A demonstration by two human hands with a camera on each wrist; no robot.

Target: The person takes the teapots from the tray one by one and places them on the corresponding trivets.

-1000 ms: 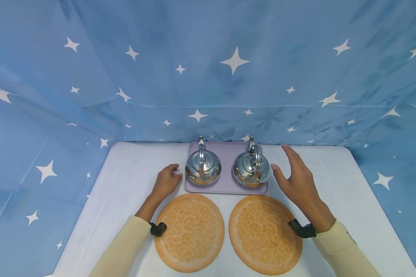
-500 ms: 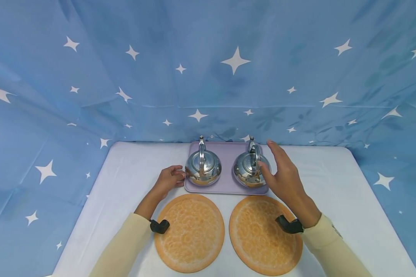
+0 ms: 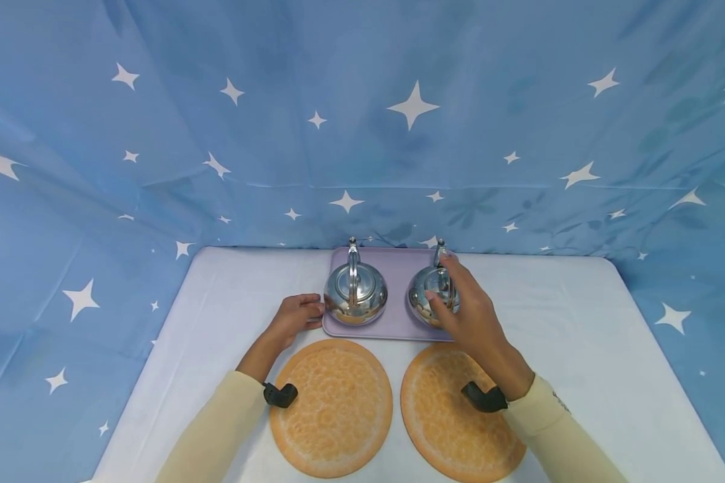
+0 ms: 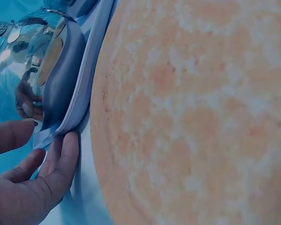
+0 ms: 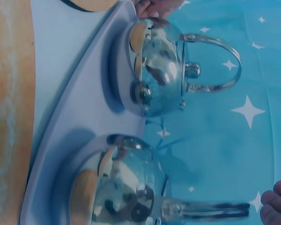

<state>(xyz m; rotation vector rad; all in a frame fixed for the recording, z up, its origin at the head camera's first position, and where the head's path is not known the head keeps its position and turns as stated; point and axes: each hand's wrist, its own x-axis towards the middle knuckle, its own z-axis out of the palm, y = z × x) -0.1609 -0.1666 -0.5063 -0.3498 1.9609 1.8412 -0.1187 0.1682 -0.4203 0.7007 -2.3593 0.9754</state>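
Observation:
Two shiny steel kettles stand on a lilac tray (image 3: 396, 315) at the far side of the table, the left kettle (image 3: 371, 305) and the right kettle (image 3: 421, 295), both with arched handles. My right hand (image 3: 473, 323) reaches over the right kettle, thumb and fingers spread apart around its handle and overlapping it in the head view. In the right wrist view, fingertips (image 5: 277, 206) show just past the end of that handle (image 5: 210, 210). My left hand (image 3: 292, 316) is at the tray's left edge, its fingertips (image 4: 71, 143) against the tray rim beside the left kettle.
Two round, tan, bread-patterned mats lie in front of the tray, a left mat (image 3: 332, 409) and a right mat (image 3: 440, 409) partly under my right forearm. A white cloth covers the table (image 3: 603, 355). Blue star-printed cloth (image 3: 362, 134) hangs behind and at the sides.
My right hand has moved left from beside the right kettle to over its handle. My left hand has come slightly right, to the tray's edge. The kettles have stayed in place.

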